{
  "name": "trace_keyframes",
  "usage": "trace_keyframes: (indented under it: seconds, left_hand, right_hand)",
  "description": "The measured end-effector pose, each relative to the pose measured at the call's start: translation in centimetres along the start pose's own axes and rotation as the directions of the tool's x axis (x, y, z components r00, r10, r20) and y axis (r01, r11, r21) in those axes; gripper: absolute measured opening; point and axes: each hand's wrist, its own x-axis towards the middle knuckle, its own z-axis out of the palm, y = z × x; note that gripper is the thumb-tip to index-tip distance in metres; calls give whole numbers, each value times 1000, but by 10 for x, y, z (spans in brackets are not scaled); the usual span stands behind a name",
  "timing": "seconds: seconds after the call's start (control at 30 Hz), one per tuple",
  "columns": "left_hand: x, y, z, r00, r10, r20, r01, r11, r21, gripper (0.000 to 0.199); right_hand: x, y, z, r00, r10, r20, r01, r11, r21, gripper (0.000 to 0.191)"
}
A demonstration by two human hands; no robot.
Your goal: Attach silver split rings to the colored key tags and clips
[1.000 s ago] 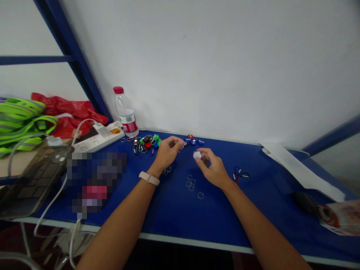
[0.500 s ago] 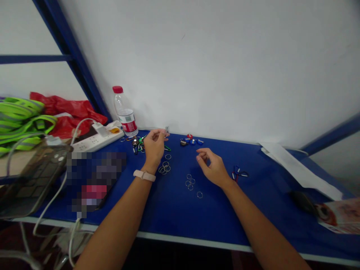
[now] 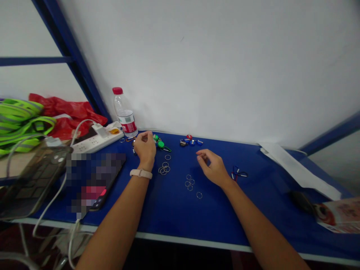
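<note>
My left hand [image 3: 145, 149], with a pale band at the wrist, is over the pile of clips at the back left; its fingers are bent together and what they hold, if anything, is hidden. Green round pieces [image 3: 160, 144] and a green carabiner [image 3: 166, 149] show to its right. My right hand [image 3: 210, 165] hovers with curled fingers, thumb and index apart, holding nothing. Larger metal rings [image 3: 164, 169] lie right of my left wrist, and smaller rings [image 3: 189, 182] lie left of my right hand. Blue, red and black pieces [image 3: 192, 142] sit near the wall. Blue carabiners [image 3: 239, 172] are beside my right wrist.
A bottle with a red cap [image 3: 126, 116] stands at the back left by a white power strip [image 3: 95, 143]. A phone [image 3: 108, 180] and cables lie at the left. White paper [image 3: 300, 170] and a dark object [image 3: 303, 201] are at the right.
My left hand has moved left, away from the wall-side spot where a small item showed at its fingertips; green pieces are now uncovered. My right hand has barely moved.
</note>
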Motion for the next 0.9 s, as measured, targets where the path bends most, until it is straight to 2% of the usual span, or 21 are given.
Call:
trace_keyframes:
  seconds: [0.2,0.27,0.37,0.43,0.5,0.6,0.7,0.9]
  left_hand:
    - [1,-2,0,998,51,-48,-49,998,51,15]
    - [0,1,1,998,43,-50,-39,996,76,14]
    - [-6,9,5,999,51,18,-51,999,-19,18]
    - [-12,14,7,991,94,91,-81,988,-134,24]
    - [-19,18,10,975,147,168,-115,976,-184,26]
    - [-28,22,12,947,192,256,-146,971,-189,25]
    - [-33,23,13,931,188,312,-132,972,-192,25]
    - [-35,22,13,921,173,348,-115,976,-182,26]
  right_hand:
    - [4,4,-5,998,-16,-60,11,997,-70,19]
    - [7,7,-10,995,19,-98,-27,996,-89,22]
    - [11,16,-24,969,163,-186,-189,973,-133,28]
    - [13,24,-37,925,278,-258,-327,929,-175,31]
    - [14,31,-50,885,370,-284,-438,867,-235,34]
    - [14,39,-66,851,475,-222,-524,790,-317,39]
    - [14,39,-73,829,540,-146,-554,759,-340,42]
    - [15,29,-66,849,528,-8,-503,804,-316,45]
